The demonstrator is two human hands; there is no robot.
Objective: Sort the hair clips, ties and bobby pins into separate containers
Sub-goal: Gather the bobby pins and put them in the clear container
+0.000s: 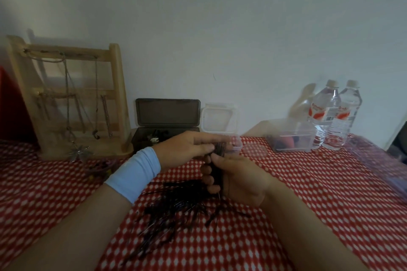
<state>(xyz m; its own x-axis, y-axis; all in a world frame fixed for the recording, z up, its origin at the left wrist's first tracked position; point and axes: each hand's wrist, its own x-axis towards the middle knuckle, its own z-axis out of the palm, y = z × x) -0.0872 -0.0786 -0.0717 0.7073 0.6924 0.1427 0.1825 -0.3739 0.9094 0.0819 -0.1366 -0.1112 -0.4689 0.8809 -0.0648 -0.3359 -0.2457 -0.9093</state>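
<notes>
My right hand (239, 179) grips an upright bundle of black bobby pins (217, 168), fingers curled round it. My left hand (187, 148), with a light blue wristband, pinches the top of the same bundle. A loose pile of black bobby pins (176, 209) lies on the red-and-white cloth under my hands. Just behind the bundle stands a small clear container (236, 144) with its lid up. At the back, a dark open box (143, 138) holds some clips. To the right, a clear box (293, 138) holds dark and red items. Coloured hair ties (99, 168) lie at the left.
A wooden jewellery stand (72, 99) with hanging chains stands at the back left. Two water bottles (334, 114) stand at the back right beside the clear box. A purple-tinted clear sheet or lid (378, 160) lies along the right edge. The wall is close behind.
</notes>
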